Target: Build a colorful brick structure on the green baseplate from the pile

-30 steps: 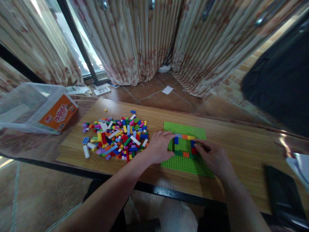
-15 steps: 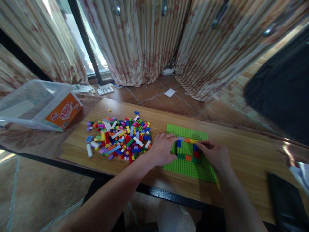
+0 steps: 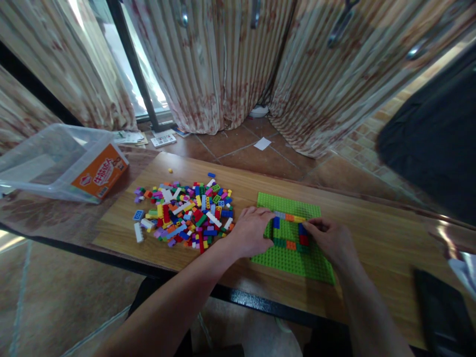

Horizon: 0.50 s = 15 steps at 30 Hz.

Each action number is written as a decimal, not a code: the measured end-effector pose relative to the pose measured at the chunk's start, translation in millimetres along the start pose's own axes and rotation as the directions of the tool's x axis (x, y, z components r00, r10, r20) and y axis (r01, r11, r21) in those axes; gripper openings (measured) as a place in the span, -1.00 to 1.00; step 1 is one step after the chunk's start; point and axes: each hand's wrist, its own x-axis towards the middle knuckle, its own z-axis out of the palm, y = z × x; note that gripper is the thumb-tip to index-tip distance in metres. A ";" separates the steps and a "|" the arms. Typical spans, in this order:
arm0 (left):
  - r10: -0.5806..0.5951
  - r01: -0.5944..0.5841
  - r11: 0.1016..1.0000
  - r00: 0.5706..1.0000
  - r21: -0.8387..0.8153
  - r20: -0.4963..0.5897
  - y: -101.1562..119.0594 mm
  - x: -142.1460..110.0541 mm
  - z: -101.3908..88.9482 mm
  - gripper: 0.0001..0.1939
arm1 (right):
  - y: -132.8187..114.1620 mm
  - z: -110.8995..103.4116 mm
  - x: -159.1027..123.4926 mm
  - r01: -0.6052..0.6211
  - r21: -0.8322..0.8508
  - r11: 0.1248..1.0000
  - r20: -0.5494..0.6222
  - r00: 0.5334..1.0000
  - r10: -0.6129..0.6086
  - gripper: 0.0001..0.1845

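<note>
Left hand (image 3: pixel 253 232) and right hand (image 3: pixel 330 239) flank your brick outline (image 3: pixel 291 245), apparently fitting its far right corner.
Your left is loosely spread, holding nothing visible; your right's thumb and finger nearly meet, grip unclear. Next probably calls for a square press. Low and multicoloured, the outline sits on the green plate (image 3: pixel 288 202), atop the desk (image 3: pixel 379 248).

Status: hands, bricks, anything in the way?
Left hand spread at left side of brick outline; right hand at its far right corner. Outline on green baseplate. Loose bricks piled left, off baseplate.
</note>
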 end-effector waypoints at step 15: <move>0.008 -0.008 1.000 1.000 -0.009 -0.019 -2.3 -1.0 1.2 -0.37 | 3.8 5.5 1.4 0.052 -0.037 0.998 0.026 0.998 -0.052 -0.68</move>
